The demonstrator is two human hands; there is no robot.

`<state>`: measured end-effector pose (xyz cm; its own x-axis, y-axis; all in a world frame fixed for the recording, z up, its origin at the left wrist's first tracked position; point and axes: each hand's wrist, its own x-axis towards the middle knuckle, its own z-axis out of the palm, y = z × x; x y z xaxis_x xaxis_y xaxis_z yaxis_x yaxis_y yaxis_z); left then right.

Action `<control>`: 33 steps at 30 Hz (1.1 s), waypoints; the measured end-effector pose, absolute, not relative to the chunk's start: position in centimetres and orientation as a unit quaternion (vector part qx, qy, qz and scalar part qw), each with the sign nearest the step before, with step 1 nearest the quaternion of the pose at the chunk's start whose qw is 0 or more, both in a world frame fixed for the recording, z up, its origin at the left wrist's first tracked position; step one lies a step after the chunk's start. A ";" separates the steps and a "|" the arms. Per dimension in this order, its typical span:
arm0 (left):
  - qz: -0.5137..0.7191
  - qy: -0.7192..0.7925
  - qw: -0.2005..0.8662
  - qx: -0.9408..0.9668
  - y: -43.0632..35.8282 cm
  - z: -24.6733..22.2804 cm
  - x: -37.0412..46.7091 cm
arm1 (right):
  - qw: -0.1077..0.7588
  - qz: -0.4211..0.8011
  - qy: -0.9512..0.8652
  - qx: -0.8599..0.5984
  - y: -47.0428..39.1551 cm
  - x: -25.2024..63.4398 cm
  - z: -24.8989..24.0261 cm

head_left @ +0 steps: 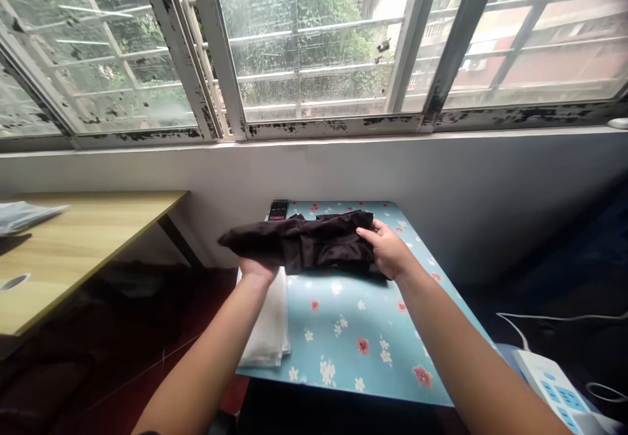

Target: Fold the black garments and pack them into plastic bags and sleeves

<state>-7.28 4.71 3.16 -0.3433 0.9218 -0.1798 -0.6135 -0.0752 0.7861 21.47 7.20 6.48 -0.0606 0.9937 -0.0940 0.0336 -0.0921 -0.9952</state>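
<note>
A dark, almost black folded garment (318, 242) is held up in both hands over the far half of a small table (343, 330) with a blue floral cover. My left hand (258, 270) supports its left part from below, and the cloth hides most of those fingers. At the garment's right end, my right hand (387, 248) pinches the edge between thumb and fingers. The left end sticks out past the table's side and looks slightly blurred. What kind of garment it is, I cannot tell.
White, flat sheets or bags (267, 330) lie along the table's left edge. A small black object (279, 209) sits at the far left corner. A wooden desk (122, 226) stands to the left, a power strip (549, 382) at lower right. Wall and windows close off the back.
</note>
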 end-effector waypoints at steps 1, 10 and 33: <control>0.712 0.469 0.488 0.184 5.6 3.0 -8.0 | 0.423 0.518 -0.503 -0.548 8.4 22.8 5.7; 0.618 0.609 0.358 0.346 7.1 -1.1 -11.0 | 0.243 0.351 -0.609 -0.669 10.0 33.6 0.1; 0.304 0.543 0.268 0.736 18.0 1.1 -10.4 | 0.035 0.168 -0.828 -0.534 20.8 32.5 4.5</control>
